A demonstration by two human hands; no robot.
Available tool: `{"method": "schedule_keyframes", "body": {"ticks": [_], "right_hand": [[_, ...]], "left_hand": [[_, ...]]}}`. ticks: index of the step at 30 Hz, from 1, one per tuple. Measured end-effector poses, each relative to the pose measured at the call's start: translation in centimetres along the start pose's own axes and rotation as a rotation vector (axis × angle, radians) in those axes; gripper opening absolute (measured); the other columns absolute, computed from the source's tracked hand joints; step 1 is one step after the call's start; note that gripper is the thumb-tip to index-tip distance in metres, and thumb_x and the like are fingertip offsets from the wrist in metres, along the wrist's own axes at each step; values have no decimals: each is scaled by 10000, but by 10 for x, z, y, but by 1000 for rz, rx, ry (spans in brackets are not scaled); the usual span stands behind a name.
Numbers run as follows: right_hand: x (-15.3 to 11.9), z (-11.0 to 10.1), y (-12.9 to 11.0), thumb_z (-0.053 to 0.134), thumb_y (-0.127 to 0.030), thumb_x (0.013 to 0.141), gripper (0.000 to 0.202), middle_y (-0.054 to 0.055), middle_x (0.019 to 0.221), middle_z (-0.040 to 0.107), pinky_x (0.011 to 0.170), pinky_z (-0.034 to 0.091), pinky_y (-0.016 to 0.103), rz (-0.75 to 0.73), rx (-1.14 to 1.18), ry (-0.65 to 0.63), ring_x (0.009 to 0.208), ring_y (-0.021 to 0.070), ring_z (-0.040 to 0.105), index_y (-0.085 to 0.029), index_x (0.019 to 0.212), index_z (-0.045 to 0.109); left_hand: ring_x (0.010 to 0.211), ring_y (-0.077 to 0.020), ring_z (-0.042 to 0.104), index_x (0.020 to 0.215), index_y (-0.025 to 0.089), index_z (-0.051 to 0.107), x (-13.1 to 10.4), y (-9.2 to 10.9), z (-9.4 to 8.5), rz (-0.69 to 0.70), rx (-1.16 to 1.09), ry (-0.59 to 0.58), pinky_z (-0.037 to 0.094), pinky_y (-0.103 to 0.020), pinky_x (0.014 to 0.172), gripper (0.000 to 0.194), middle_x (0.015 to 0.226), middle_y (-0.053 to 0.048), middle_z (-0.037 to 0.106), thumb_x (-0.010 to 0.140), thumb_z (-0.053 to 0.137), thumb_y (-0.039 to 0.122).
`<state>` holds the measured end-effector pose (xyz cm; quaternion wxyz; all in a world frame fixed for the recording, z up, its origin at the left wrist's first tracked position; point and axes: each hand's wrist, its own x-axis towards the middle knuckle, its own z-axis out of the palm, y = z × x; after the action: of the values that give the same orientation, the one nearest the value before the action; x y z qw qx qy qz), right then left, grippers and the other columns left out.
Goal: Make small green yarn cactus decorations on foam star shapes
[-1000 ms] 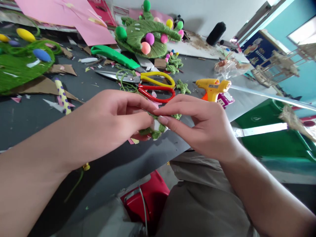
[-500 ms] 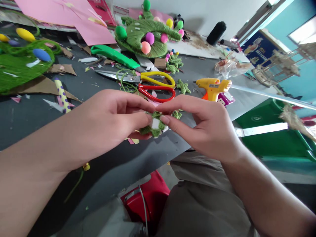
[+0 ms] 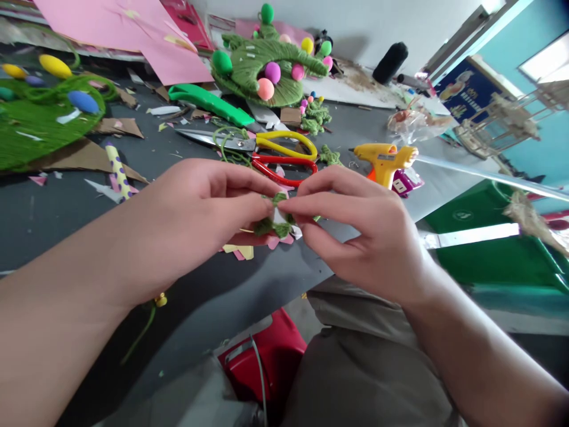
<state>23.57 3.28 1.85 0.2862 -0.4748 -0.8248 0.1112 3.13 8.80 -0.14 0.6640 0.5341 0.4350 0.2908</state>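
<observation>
My left hand (image 3: 191, 219) pinches a small star wrapped in green yarn (image 3: 281, 229), with a white patch at its middle. On the star's right side are the fingertips of my right hand (image 3: 368, 228), closed on its edge, the index finger pressing near the white patch. Fingers cover much of the star. Just beyond my hands lie scissors (image 3: 284, 171) with one yellow and one red handle, green yarn looped over the blades. Another green yarn star (image 3: 330, 155) is partly hidden behind my right hand.
A yellow glue gun (image 3: 384, 157) rests at the right. Behind the scissors are a green utility knife (image 3: 208, 105) and a green yarn-wrapped piece with coloured balls (image 3: 249, 65). Pink paper (image 3: 111, 35), cardboard scraps and a green yarn-covered shape (image 3: 40, 127) lie left.
My right index finger has moved left and down onto the star near the white patch, and the right thumb has dropped lower. My left hand keeps its pinch. The view has shifted slightly.
</observation>
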Motion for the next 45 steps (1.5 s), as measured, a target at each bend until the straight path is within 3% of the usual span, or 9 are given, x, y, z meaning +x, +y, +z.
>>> {"method": "schedule_keyframes", "body": {"ticks": [6, 12, 17, 22, 28, 32, 39, 42, 45], "right_hand": [[-3, -2, 4, 550, -74, 930, 347, 75, 1146, 697, 981, 570, 402, -66, 2, -49, 1076, 209, 687, -239, 1107, 799], [-5, -2, 8, 549, -93, 955, 418, 84, 1256, 666, 1035, 556, 435, -11, 65, 2, 1173, 225, 660, -270, 1278, 747], [-5, -5, 10, 540, -132, 963, 405, 124, 1383, 620, 1123, 505, 470, -95, 7, -95, 1319, 259, 600, -233, 1308, 726], [-4, -5, 11, 496, -131, 970, 432, 114, 1409, 621, 1142, 483, 508, -125, -69, -100, 1352, 271, 583, -266, 1310, 726], [-3, -2, 8, 554, -134, 981, 404, 80, 1339, 674, 1099, 532, 424, 23, 97, 2, 1272, 239, 639, -269, 1317, 734], [-1, 1, 4, 614, -218, 1006, 283, 52, 1262, 747, 1055, 561, 408, 141, 181, 32, 1188, 231, 692, -268, 1239, 765], [4, 7, 9, 701, -292, 965, 144, 23, 990, 807, 829, 616, 324, 308, 333, 101, 916, 186, 745, -214, 1032, 802], [5, 7, 9, 744, -314, 932, 122, 19, 922, 799, 764, 615, 316, 364, 406, 101, 847, 179, 733, -215, 968, 805], [7, 7, 8, 792, -343, 890, 135, 15, 869, 782, 696, 596, 300, 409, 468, 83, 783, 166, 710, -213, 927, 797]], "left_hand": [[851, -273, 806, 941, 240, 842, 1, -1, -3, -8, -6, 22, 680, -298, 656, 180, 947, -29, 818, 816, 785, 356], [926, -243, 793, 1043, 207, 818, 0, 4, -1, -46, 3, -36, 666, -309, 774, 217, 1031, -27, 808, 892, 708, 318], [817, -258, 797, 980, 217, 826, 1, 3, -1, -61, -49, 30, 672, -332, 679, 203, 949, -48, 810, 804, 777, 306], [767, -255, 794, 930, 205, 836, 1, 5, 0, -82, -105, 49, 668, -326, 638, 171, 921, -60, 812, 787, 757, 255], [797, -225, 797, 946, 232, 838, 1, 6, 0, -85, -114, 5, 656, -247, 636, 165, 914, -48, 821, 792, 806, 282], [884, -257, 805, 1041, 260, 836, 0, 4, -2, -86, -77, -21, 662, -265, 666, 248, 991, -45, 824, 800, 816, 314], [802, -196, 785, 1061, 283, 822, -3, 2, -3, -102, -70, -101, 614, -195, 609, 249, 879, 9, 823, 815, 820, 319], [794, -191, 780, 1085, 302, 809, -3, 3, -2, -115, -82, -153, 636, -225, 648, 277, 879, 17, 820, 809, 824, 302], [741, -217, 779, 1120, 290, 792, -1, 3, -2, -119, -40, -129, 645, -272, 614, 368, 812, -9, 802, 762, 863, 335]]}}
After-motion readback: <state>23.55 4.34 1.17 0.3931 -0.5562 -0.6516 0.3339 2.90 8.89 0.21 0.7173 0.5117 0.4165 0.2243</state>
